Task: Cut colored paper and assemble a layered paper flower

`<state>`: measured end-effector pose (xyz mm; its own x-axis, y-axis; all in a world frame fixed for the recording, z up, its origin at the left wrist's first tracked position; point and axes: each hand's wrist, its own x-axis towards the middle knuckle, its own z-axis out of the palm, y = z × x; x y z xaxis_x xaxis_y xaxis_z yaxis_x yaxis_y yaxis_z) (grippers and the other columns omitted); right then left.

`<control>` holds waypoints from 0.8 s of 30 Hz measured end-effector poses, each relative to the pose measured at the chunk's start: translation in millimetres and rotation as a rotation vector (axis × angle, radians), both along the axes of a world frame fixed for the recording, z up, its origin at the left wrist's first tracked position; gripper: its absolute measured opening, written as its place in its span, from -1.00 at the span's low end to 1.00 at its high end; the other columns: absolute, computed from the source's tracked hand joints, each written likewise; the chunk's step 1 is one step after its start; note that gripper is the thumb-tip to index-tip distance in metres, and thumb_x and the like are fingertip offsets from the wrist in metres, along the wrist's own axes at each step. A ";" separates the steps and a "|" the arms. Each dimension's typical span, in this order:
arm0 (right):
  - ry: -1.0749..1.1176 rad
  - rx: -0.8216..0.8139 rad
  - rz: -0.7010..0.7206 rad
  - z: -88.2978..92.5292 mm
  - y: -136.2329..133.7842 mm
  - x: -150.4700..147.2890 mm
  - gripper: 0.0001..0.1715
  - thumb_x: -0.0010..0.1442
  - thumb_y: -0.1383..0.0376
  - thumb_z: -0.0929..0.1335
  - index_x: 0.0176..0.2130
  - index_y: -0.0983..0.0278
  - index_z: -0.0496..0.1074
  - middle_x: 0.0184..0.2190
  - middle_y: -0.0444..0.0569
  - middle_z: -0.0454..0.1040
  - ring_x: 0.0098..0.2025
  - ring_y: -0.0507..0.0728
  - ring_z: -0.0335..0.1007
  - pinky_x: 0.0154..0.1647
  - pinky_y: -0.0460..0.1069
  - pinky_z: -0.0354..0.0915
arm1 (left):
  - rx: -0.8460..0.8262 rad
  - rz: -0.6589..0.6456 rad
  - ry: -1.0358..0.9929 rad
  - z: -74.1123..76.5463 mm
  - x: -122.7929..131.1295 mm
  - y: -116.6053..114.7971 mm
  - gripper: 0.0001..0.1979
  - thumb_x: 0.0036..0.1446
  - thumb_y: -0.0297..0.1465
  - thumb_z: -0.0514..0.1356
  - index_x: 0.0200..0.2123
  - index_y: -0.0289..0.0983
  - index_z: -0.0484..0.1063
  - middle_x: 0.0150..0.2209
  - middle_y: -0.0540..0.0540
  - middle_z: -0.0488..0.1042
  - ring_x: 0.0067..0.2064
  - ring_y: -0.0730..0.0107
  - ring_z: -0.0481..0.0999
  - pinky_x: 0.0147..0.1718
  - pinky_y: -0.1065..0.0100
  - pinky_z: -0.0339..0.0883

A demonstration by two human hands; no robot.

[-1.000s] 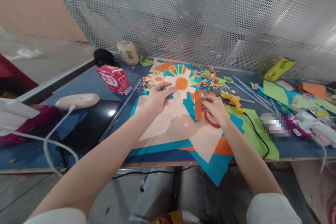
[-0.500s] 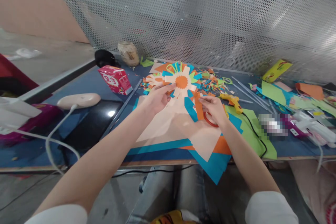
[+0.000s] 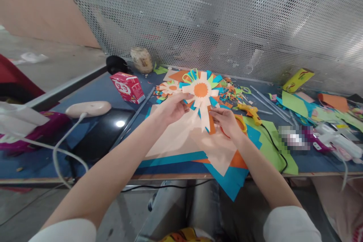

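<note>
My left hand [image 3: 176,109] pinches the left edge of a paper rosette [image 3: 208,92], raised over the sheets. Its round orange centre has a scalloped edge, with peach, blue and green paper petals around it. Peach, blue and orange paper strips hang below like tails. My right hand [image 3: 226,119] is closed on the orange strip [image 3: 211,124] at the tail's right side. Scissors [image 3: 241,123] with yellow and red handles lie partly hidden under that hand. A second, smaller rosette [image 3: 170,87] lies behind my left hand.
Peach sheets [image 3: 170,140] and blue sheets [image 3: 231,187] lie beneath my hands. To the right are a yellow glue gun [image 3: 251,112], its black cord, and a green sheet [image 3: 279,147]. Paper scraps [image 3: 234,92] lie behind. A pink box [image 3: 128,87] and black tablet-like slab [image 3: 106,132] stand left.
The rosette has shifted slightly right. Its tail strips, spread to the right before, now hang closer together with the peach strip in front; my right hand has moved slightly down.
</note>
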<state>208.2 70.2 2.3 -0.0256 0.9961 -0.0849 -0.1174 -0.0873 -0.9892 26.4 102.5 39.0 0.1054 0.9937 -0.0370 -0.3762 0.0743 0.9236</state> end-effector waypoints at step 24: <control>0.208 -0.012 0.093 -1.4 -2.2 1.2 -0.84 -0.16 0.29 0.45 -0.45 0.28 0.50 -0.53 -0.08 0.52 -0.45 0.08 0.50 -0.32 -0.01 0.43 | 0.098 -0.032 0.050 -16.5 6.1 1.5 -0.86 -0.30 -0.44 0.37 -0.55 -0.30 0.51 -0.49 -0.03 0.50 -0.45 0.48 0.44 -0.50 0.43 0.26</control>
